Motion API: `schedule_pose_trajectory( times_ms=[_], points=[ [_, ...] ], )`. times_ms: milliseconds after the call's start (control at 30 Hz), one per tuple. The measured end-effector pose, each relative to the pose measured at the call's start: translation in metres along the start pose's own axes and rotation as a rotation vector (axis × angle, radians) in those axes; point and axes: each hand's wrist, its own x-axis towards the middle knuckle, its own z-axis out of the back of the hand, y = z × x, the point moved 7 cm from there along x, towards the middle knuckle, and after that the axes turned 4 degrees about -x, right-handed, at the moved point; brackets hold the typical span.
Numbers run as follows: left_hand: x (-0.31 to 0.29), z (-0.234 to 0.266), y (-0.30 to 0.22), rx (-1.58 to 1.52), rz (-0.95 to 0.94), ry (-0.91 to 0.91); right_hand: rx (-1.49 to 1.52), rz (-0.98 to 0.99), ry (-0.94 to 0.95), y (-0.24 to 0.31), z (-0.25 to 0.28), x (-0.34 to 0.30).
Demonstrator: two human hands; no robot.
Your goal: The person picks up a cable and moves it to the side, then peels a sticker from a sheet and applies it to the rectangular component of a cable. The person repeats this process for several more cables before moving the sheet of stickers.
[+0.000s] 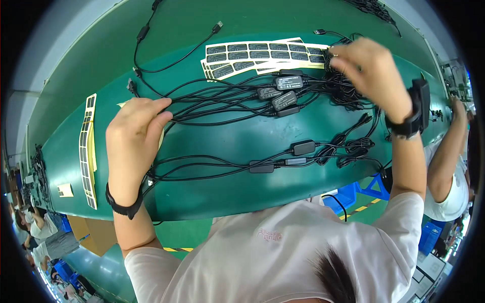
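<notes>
A bundle of black cables (217,96) with small flat boxes in line stretches across the green table. At its left end, my left hand (135,132) has thumb and forefinger closed around the cables. Pale labels are stuck on some of the boxes (288,82). My right hand (368,70) is raised over the coiled cable ends, its fingertips pinched together at the right end of the label sheets (258,53). What those fingertips hold is too small to make out. Below the bundle lies a second group of black cables (202,171), apart from both hands.
Upper left lies a loose cable with a USB plug (217,27). A long stack of label strips (88,151) sits left of my left hand. More cables pile up at the far edge (374,10). Another person's arm (448,146) is at the right; blue crates (346,199) stand below the table.
</notes>
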Motion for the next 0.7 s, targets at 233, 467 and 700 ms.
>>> schedule_pose_trajectory(
  times_ms=[233,467,700],
  points=[
    [-0.015,0.021,-0.017,0.067,-0.221,-0.499,0.323,-0.131,0.327,-0.041,-0.027,0.167],
    [-0.027,0.001,-0.022,0.047,-0.442,-0.428,0.313,-0.02,0.25,0.05,-0.157,0.328],
    [-0.029,0.007,-0.01,-0.002,-0.367,-0.482,0.237,0.041,0.352,0.103,-0.261,0.386]
  ],
)
